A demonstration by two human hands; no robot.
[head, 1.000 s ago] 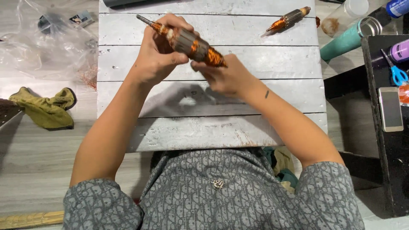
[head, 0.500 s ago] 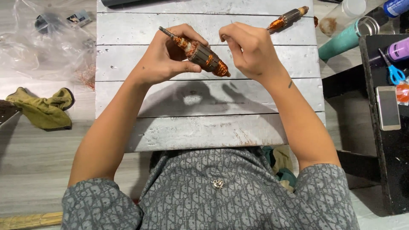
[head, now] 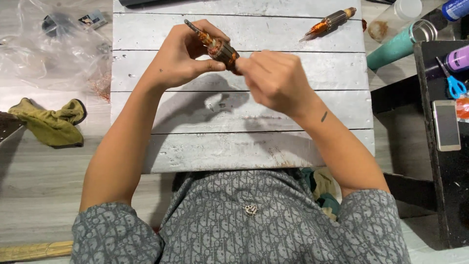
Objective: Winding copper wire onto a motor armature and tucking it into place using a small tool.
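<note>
1. Fingers of the left hand [head: 178, 58] pinch a copper-wound motor armature [head: 220, 48]; the right hand [head: 273, 78] closes on its lower end, hiding it.
2. Its shaft points up-left, away from the fingers.
3. A second armature [head: 328, 23] lies well beyond the right knuckles.
4. Beneath: a grey plank board [head: 244, 146]; an olive rag [head: 51, 124] lies far left.

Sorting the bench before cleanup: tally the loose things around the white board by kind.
Motor armatures: 2, one held in the left hand and right hand at, one lying at
Olive cloth: 1
Scissors: 1
Phone: 1
Teal bottle: 1
Total: 6
</note>
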